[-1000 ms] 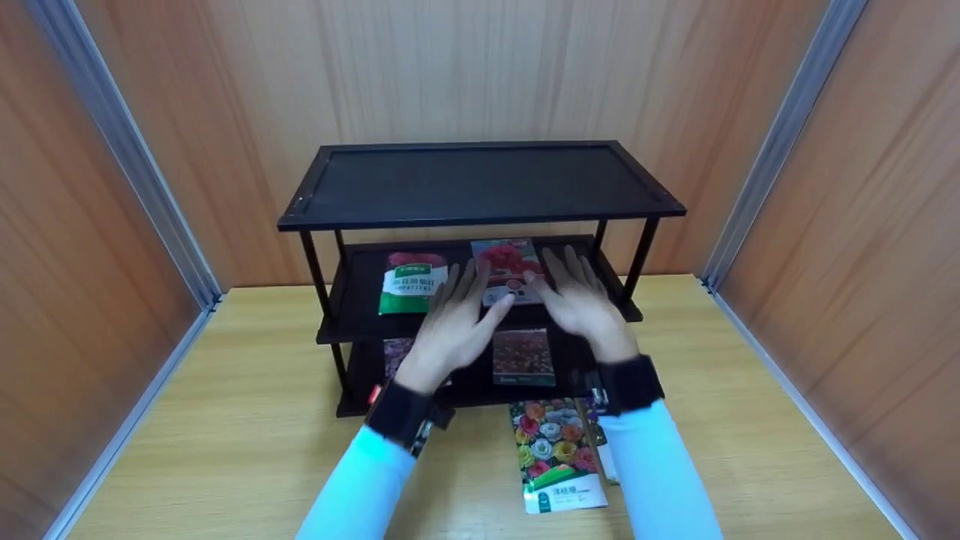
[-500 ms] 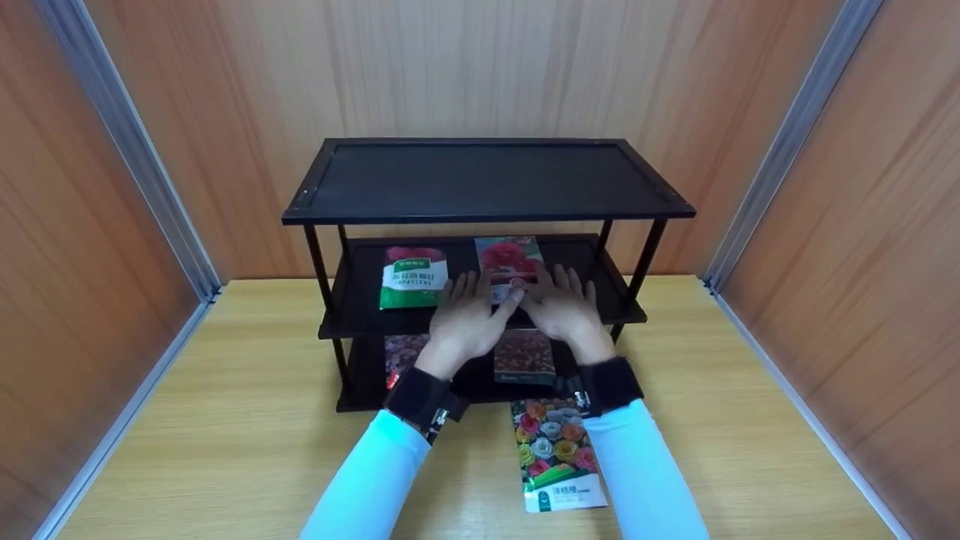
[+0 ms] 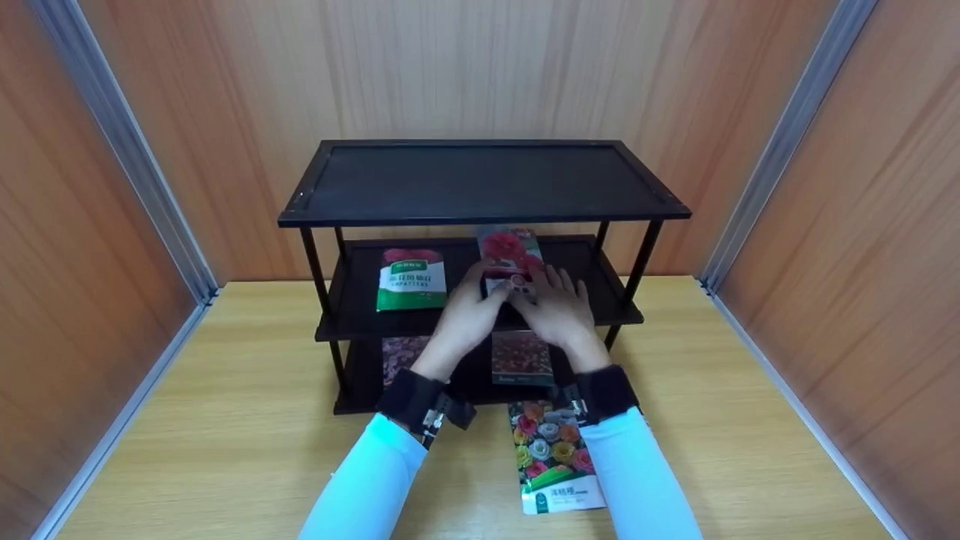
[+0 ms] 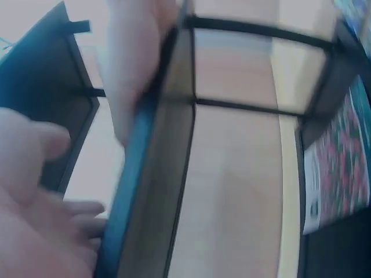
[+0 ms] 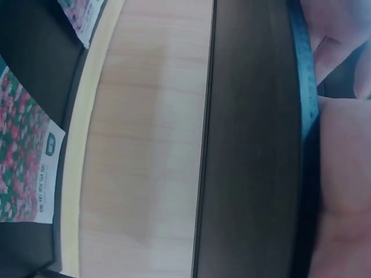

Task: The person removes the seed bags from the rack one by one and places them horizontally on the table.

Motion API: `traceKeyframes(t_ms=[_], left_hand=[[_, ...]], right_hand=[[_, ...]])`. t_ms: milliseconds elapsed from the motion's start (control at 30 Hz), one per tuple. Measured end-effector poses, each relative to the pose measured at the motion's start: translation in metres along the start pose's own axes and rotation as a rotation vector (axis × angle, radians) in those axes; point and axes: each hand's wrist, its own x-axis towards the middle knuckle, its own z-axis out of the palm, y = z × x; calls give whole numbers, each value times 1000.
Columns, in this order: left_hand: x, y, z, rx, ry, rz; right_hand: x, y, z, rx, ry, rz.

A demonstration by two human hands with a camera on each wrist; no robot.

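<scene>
On the middle shelf [image 3: 360, 319] of the black rack, my two hands grip a red-flower seed packet [image 3: 510, 247] from opposite sides. The left hand [image 3: 469, 307] has its fingers at the packet's left edge; the right hand [image 3: 555, 311] covers its lower right part. Both thumbs come close together over the bottom edge. The packet's far end stands slightly raised. Left of it lies a green-and-white seed packet [image 3: 411, 285]. In the wrist views, the left hand [image 4: 40, 226] and right hand [image 5: 345, 185] are over the shelf's front edge, the packet hidden.
The rack's bare top shelf [image 3: 480, 184] overhangs the hands. Two more seed packets, a purple-flower packet [image 3: 401, 356] and a reddish-flower packet [image 3: 523, 358], lie on the bottom shelf. A mixed-flower packet [image 3: 555, 457] lies on the table in front, partly under the right forearm.
Both hands have closed in from flat, spread fingers to a hold on the red-flower packet's sides. Its far edge has risen and shifted back a little.
</scene>
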Motion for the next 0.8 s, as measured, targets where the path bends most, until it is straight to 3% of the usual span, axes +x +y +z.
traceKeyframes(t_ms=[167,267,400,600,700,800], left_hand=[[3,0,1,-423,67,-44],[4,1,-1,-548,57,-135],[6,1,-5,-583,-4,-187],[8,-1,-7,-543,-21,-166],[8,-2,-6,-535,-2,-160],[8,-4,-6,-545,-5,-143]], right_hand=[[0,0,2,46,23,-12],[1,-1,3,62,15,-19],[1,-2,3,77,12,-30],[1,-1,2,137,25,-52],[1,1,0,301,71,-70],[2,5,-5,573,130,-95]])
